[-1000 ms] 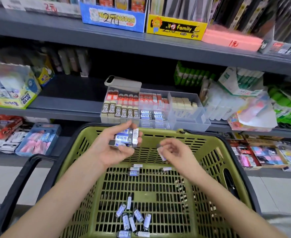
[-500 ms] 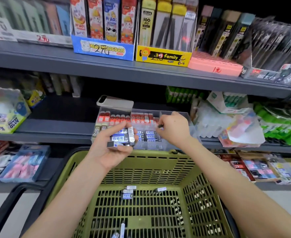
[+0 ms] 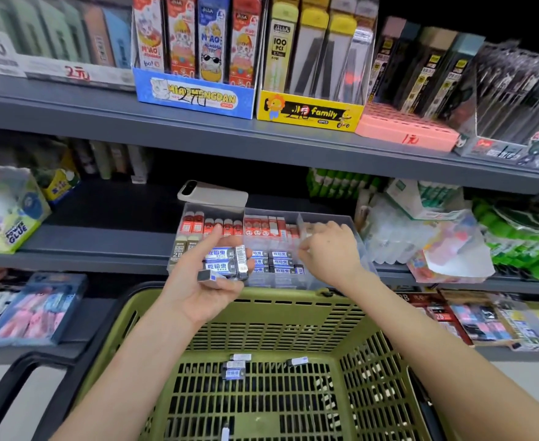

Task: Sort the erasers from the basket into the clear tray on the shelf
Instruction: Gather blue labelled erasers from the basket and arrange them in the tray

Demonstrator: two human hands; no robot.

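Observation:
My left hand (image 3: 198, 291) holds a stack of blue-labelled erasers (image 3: 226, 262) just above the far rim of the green basket (image 3: 280, 297). My right hand (image 3: 331, 249) reaches over the middle compartment of the clear tray (image 3: 331, 218) on the shelf. Its fingers are curled down and its fingertips pinch together, seemingly on a small eraser that the hand mostly hides. The tray holds rows of red, beige and blue erasers (image 3: 277, 262). Several loose erasers (image 3: 234, 370) lie on the basket floor.
A white phone-like device (image 3: 212, 192) rests on the tray's back left corner. Clear packets (image 3: 398, 237) crowd the shelf right of the tray, and a glue box (image 3: 7, 218) stands far left. Boxed stationery (image 3: 195, 93) fills the shelf above. The basket's black handle (image 3: 13, 383) hangs at lower left.
My right hand rose from above the basket to the clear tray on the shelf. My left hand lifted the eraser stack towards the tray. The view tilted upward.

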